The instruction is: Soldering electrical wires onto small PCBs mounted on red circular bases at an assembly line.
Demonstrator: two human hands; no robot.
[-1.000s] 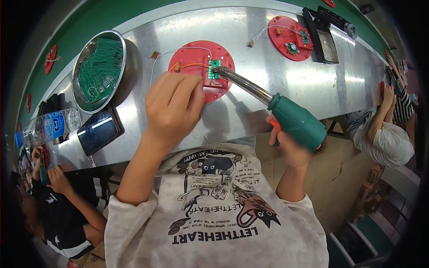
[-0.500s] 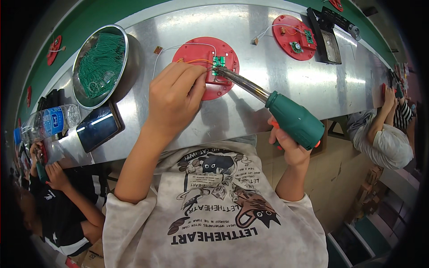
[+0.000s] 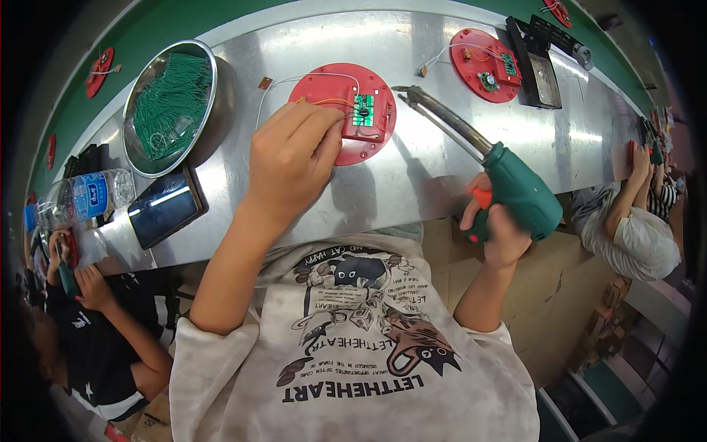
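My left hand [image 3: 294, 158] is closed in a pinch at the edge of a green circuit board [image 3: 363, 110], on what looks like a thin wire whose end is mostly hidden by the fingertips. The board sits in a round red plastic housing [image 3: 375, 147] lying on the metal bench, with orange and white wires running from it. My right hand [image 3: 501, 225] grips a green soldering gun [image 3: 524, 193], its fingers around the handle by the orange trigger. The gun's metal tip points up and left, raised to the right of the housing and apart from the board.
A steel bowl [image 3: 211, 121] of green wires stands at the left, with a dark phone [image 3: 166, 210] and a plastic bottle [image 3: 85, 197] nearer me. Another red housing [image 3: 479, 44] lies beside a black tray [image 3: 541, 77] at the back right. Co-workers sit on both sides.
The soldering gun's tip has left the circuit board, and my right hand has carried the gun to the right. My left hand stays pinched at the board's edge.
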